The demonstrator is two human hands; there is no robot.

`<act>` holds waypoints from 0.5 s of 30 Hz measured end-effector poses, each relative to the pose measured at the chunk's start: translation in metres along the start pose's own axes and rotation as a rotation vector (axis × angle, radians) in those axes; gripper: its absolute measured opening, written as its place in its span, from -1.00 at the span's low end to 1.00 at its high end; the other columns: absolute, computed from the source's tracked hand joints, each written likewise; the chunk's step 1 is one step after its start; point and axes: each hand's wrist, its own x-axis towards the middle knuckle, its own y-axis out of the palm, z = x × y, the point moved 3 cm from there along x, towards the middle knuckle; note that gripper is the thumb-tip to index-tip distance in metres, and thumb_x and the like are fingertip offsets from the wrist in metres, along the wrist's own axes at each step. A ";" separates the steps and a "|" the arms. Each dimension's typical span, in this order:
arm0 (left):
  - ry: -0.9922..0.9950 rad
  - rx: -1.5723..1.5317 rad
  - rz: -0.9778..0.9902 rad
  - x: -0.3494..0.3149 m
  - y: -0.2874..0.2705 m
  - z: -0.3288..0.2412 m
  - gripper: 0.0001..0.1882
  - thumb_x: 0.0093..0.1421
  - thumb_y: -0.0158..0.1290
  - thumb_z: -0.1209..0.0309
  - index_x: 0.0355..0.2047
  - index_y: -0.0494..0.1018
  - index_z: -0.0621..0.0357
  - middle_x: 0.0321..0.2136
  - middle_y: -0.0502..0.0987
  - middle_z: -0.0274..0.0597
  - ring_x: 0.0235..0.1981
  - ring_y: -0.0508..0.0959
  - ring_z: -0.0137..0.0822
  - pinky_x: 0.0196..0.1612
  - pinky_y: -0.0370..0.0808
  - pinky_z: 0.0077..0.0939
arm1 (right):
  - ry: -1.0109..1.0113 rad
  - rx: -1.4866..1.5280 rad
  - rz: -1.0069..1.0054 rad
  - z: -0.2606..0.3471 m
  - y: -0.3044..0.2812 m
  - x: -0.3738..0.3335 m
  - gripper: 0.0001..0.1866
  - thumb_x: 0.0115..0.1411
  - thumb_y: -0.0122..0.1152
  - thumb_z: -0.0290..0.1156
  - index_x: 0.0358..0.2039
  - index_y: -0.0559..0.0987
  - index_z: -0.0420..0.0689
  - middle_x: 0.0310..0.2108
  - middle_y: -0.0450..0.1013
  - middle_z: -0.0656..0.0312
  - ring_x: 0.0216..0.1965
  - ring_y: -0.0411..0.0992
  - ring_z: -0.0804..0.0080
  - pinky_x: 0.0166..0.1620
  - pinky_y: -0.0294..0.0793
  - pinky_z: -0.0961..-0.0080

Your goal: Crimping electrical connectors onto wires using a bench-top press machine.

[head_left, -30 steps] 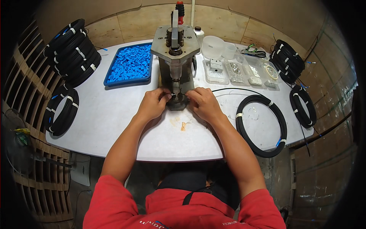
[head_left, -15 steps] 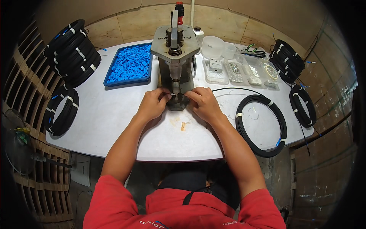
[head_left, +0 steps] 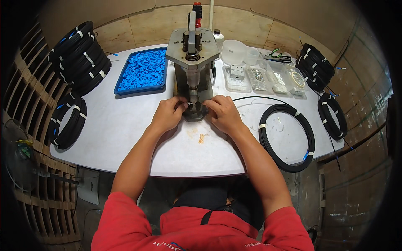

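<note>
1. The black cable coil [head_left: 310, 134] lay on the bench [head_left: 197, 161], to the right of the right hand [head_left: 203, 104]. Its loose length of cable [head_left: 255, 97] arced leftward and passed out of sight behind that hand.
2. The right hand's fingers curled inward close to the base of the metal press [head_left: 192, 77]. The gap between them looked small, but the knuckles hid the fingertips, so I could not tell whether they gripped the cable.
3. The left hand [head_left: 185, 105] was at the opposite side of the base, thumb and forefinger drawn nearly together. A small pale bit showed near the tips; I could not tell whether it was held.
4. Judging by its smooth arc, the cable was probably light, springy and fairly stiff, perhaps slick-skinned, and likely harmed by a sharp kink. A pinch just behind its end would have steered it best.
5. The coil would likely have weighed more and flexed; a grip across the bundle beside a white tie [head_left: 262, 126] seemed soundest.
</note>
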 end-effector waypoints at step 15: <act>0.007 0.020 0.010 -0.001 -0.001 -0.003 -0.75 0.28 0.17 0.38 -0.15 0.60 0.33 -0.38 0.69 0.00 -0.35 0.69 -0.24 -0.18 0.59 -0.38 | 0.021 -0.013 -0.013 -0.001 0.004 0.002 -0.69 -0.02 0.29 -0.60 -0.21 0.63 -0.04 -0.35 0.48 0.25 -0.25 0.46 0.23 -0.11 0.34 0.33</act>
